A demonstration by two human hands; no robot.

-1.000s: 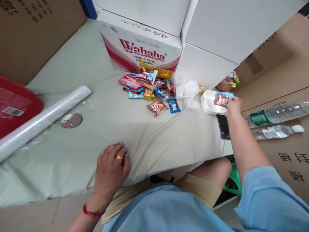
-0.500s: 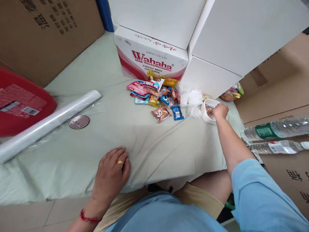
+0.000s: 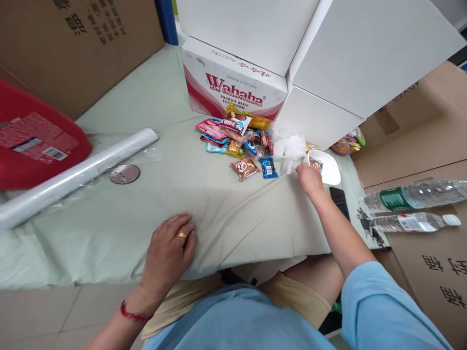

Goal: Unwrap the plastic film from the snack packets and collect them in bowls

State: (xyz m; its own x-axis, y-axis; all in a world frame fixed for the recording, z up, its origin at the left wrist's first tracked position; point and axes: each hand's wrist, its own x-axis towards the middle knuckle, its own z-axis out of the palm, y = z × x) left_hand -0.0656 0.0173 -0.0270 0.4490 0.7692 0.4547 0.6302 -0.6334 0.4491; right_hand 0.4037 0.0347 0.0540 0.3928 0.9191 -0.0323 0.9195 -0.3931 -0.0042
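My left hand (image 3: 170, 245), with a gold ring, rests palm down on the cloth-covered table, holding nothing. At the left edge of a white bowl (image 3: 332, 170) is my right hand (image 3: 310, 180), fingers bent and together beside a clear plastic bag (image 3: 290, 145). What those fingertips grip, if anything, is hidden. A small brown snack packet (image 3: 315, 165) shows in the bowl. Left of the bag lies a pile of wrapped snacks (image 3: 233, 133). In front of that pile are a brown Q-marked packet (image 3: 245, 168) and a blue packet (image 3: 269, 167).
A Wahaha carton (image 3: 233, 87) and white boxes (image 3: 324, 53) stand behind. On the right are a black phone (image 3: 339, 201), keys (image 3: 368, 227) and two water bottles (image 3: 416, 194). Leftward lie a plastic film roll (image 3: 80, 175), a round disc (image 3: 124, 174) and a red container (image 3: 40, 141).
My right hand has moved left from inside the bowl to its left edge, uncovering more of the bowl and the phone. My left hand stays in place. The view has shifted slightly.
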